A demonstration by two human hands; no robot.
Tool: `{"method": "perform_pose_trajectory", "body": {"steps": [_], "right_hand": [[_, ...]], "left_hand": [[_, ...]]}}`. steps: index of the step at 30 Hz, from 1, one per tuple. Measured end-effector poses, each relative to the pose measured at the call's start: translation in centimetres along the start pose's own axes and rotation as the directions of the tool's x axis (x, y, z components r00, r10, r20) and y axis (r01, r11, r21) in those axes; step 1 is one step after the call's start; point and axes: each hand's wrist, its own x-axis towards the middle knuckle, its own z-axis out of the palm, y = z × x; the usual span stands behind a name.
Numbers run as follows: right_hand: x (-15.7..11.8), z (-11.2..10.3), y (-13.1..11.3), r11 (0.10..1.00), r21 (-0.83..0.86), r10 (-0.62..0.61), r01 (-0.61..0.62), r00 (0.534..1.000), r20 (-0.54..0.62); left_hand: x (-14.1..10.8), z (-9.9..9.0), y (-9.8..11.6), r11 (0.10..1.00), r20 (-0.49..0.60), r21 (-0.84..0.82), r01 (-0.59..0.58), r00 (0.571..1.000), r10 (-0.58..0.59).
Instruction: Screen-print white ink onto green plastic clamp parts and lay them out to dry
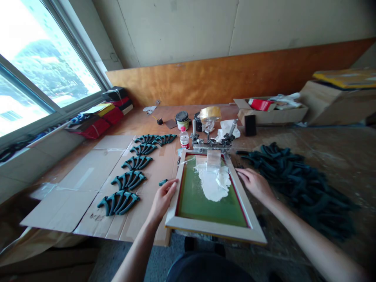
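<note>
The frame (216, 228) is at the tabletop (135, 120) front; probably stiff, light, best held by its sides; left hand (163, 196) and right hand (255, 184) are there, fingers bent; I can't tell if they pinch.

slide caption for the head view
Left hand and right hand at opposite edges of a framed screen bearing white paste

My brown wooden table (132, 126) bears flat tan cardboard (75, 209) left, heaped dark-teal curved pieces (305, 186) right, black-lidded round tub (182, 120) rear.

Head camera looks forward-down, seemingly near the table (319, 147).
</note>
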Motion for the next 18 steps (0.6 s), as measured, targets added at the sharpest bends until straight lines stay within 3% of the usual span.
{"method": "perform_pose_trajectory", "body": {"steps": [3, 4, 7, 9, 11, 14, 16, 18], "right_hand": [[3.9, -1.3, -2.3, 0.992, 0.0, -0.125, 0.126, 0.985, -0.122], [5.0, -1.3, -3.6, 0.984, -0.025, -0.178, 0.177, 0.979, -0.099], [6.3, -0.1, -7.0, 0.968, -0.098, -0.217, 0.232, 0.966, 0.14], [5.2, 1.1, -8.0, 0.963, -0.109, -0.214, 0.245, 0.947, 0.242], [3.0, 1.7, -8.0, 0.946, -0.075, -0.29, 0.317, 0.924, 0.249], [0.1, 1.1, -7.1, 0.853, 0.027, -0.509, 0.521, 0.82, 0.262], [-0.5, 0.1, -6.7, 0.797, 0.095, -0.591, 0.596, 0.741, 0.319], [-0.2, -0.6, -6.5, 0.801, 0.145, -0.589, 0.58, 0.722, 0.363]], "left_hand": [[0.3, 0.7, -5.0, 0.994, -0.023, 0.089, 0.059, 0.998, -0.057], [0.5, 0.9, -6.1, 0.989, -0.04, 0.128, 0.069, 0.997, -0.064], [1.2, 1.2, -7.6, 0.972, -0.06, 0.22, 0.087, 0.995, -0.076], [1.5, 1.1, -7.8, 0.962, -0.056, 0.258, 0.091, 0.995, -0.079], [1.5, 0.9, -8.0, 0.954, -0.045, 0.289, 0.076, 0.997, -0.066], [1.6, 0.7, -8.4, 0.945, -0.024, 0.327, 0.035, 0.999, -0.029], [1.6, 0.8, -8.6, 0.942, -0.02, 0.336, 0.017, 1.0, -0.011], [1.6, 0.8, -8.6, 0.946, -0.031, 0.323, 0.023, 0.999, -0.013]]}}
